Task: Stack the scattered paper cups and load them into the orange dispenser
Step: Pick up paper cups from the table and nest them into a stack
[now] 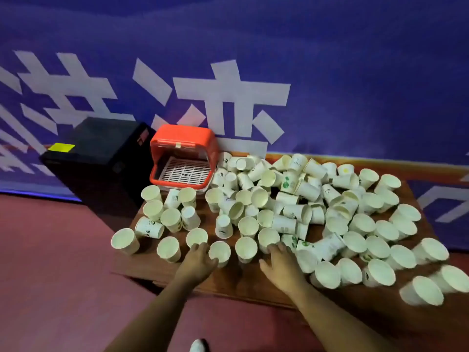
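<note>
A blue banner (355, 72) with large white characters fills the wall behind a brown wooden table (228, 283), and the floor (50, 262) around it is reddish. The table is covered with white paper cups (291, 207), some upright with their mouths showing, many tipped on their sides and piled on one another, mostly ahead of the hands and off to the right.

The left hand (200, 260) reaches over the near edge of the table with its fingers spread loose, holding nothing. Its fingertips touch the rim of an upright cup (196, 237) just ahead of it, and its thumb side lies against another upright cup (219, 252) that stands between the two hands. The right hand (281, 262) is also released and flat, fingers forward, with its fingertips at the base of an upright cup (268, 238); cups lying on their sides sit just to its right. One more upright cup (246, 248) stands between the hands, close to the right hand's thumb.

The orange dispenser (184, 153) sits well ahead of the left hand, at the far left corner of the table against the banner. Its front is open, showing a white slotted tray (186, 171) inside with no cups on it. To the left of the dispenser, beyond the table's edge, stands a black box (96, 158) with a yellow label (61, 147) on top.
</note>
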### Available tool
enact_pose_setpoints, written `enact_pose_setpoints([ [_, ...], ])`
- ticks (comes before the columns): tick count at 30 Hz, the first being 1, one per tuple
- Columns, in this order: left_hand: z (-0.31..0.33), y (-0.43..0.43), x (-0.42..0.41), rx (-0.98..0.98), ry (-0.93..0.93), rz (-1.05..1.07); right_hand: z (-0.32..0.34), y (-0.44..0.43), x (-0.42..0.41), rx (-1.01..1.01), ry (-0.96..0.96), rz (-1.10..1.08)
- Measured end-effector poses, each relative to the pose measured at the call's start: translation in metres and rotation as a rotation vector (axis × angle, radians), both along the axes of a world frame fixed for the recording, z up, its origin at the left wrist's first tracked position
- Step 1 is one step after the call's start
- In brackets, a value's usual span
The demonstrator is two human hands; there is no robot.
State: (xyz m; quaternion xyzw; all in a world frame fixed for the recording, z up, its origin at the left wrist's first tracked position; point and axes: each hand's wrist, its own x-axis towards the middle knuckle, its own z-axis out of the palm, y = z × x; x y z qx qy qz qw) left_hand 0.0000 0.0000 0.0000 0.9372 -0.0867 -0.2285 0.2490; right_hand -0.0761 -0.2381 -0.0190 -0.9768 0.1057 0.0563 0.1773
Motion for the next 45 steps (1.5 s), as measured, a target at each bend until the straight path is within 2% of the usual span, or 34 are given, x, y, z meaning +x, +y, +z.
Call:
enact_pose_setpoints([
  [6, -0.035, 0.008, 0.015, -0.073, 0.124, 0.047, -0.036, 0.038, 0.019, -0.053, -0.006, -0.046],
  [15, -0.080, 0.012, 0.053, -0.007, 0.106, -0.228, -0.076, 0.061, 0.040, -0.159, 0.044, -0.173],
  [21, -0.097, 0.007, 0.059, 0.008, 0.083, -0.369, -0.069, 0.072, 0.031, -0.089, -0.117, -0.257],
  [27, -0.088, -0.002, 0.058, 0.043, 0.049, -0.486, -0.026, 0.073, 0.011, -0.003, -0.303, -0.367],
  [30, -0.086, 0.002, 0.056, -0.052, 0.105, -0.436, -0.005, 0.078, 0.014, 0.041, -0.448, -0.380],
  [33, -0.080, 0.021, 0.060, -0.170, 0.163, -0.341, 0.002, 0.091, 0.021, 0.144, -0.470, -0.333],
  [35, -0.073, 0.038, 0.066, -0.229, 0.119, -0.299, -0.002, 0.101, 0.027, 0.209, -0.447, -0.269],
  [38, -0.065, 0.065, 0.074, -0.278, -0.063, -0.221, -0.017, 0.102, 0.033, 0.221, -0.360, -0.171],
  [45, -0.068, 0.115, 0.068, -0.055, -0.293, 0.087, -0.048, 0.104, 0.037, 0.132, -0.113, -0.039],
])
